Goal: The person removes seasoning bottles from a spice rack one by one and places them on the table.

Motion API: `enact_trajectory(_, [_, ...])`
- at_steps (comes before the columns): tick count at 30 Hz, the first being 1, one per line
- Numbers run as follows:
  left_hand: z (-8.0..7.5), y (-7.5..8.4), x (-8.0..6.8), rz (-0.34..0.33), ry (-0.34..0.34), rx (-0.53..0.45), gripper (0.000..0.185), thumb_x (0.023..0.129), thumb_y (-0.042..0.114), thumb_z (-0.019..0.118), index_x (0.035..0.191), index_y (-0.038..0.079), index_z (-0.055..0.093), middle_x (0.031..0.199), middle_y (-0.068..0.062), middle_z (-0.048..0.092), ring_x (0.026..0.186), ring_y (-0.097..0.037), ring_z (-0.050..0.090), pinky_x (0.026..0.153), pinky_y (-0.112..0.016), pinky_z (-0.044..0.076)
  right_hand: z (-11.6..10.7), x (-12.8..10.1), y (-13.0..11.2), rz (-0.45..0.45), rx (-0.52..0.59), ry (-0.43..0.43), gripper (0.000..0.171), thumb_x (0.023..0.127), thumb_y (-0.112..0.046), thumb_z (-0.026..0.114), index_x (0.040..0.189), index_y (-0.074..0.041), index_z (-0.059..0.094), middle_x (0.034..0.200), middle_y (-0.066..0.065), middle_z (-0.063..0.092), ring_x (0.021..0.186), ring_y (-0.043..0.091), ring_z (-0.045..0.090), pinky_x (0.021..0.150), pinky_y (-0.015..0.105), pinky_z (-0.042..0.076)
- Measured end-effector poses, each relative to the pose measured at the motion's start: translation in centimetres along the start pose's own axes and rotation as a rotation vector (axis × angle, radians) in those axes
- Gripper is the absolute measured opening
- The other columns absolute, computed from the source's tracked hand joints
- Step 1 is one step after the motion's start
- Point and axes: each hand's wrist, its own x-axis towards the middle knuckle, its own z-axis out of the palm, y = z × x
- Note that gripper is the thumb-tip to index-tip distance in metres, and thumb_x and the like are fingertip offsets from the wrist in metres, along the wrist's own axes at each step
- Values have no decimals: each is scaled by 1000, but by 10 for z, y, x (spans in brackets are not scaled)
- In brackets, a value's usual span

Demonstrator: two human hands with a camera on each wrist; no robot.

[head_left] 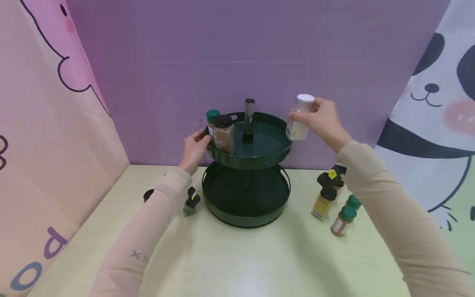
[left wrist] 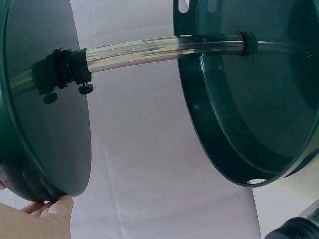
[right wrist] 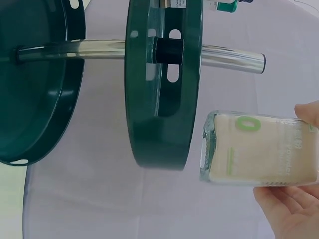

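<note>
While the left hand (head_left: 193, 149) touches the upper tray (head_left: 274, 154), the right hand's (head_left: 323, 119) grip clasps a jar (head_left: 299, 118).

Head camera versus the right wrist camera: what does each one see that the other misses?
Only the head view shows the left hand touching the upper tray's rim, the two jars on that tray and the spice jars on the table.
Only the right wrist view shows the held jar's label with its green ring.
Both show the right hand holding the white-lidded jar beside the green two-tier stand.
</note>
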Motion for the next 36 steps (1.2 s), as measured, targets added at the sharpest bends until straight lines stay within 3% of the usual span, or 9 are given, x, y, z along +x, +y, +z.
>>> enact_trajectory(18, [2, -4, 5, -15, -11, -10, 48, 90, 14, 50, 136, 5, 43, 130, -13, 53, 114, -19, 51, 97, -30, 43, -19, -14, 24, 44, -59, -49, 77, 77, -44, 69, 132, 0, 40, 131, 21, 48, 117, 31, 45, 100, 49, 38])
enact_trajectory(36, [0, -5, 5, -17, -9, -27, 48, 89, 13, 50, 136, 4, 43, 130, -13, 53, 114, -19, 51, 96, -30, 44, -15, -29, 55, 58, -77, -84, 80, 76, -46, 69, 133, 1, 39, 132, 22, 47, 117, 34, 44, 99, 54, 37])
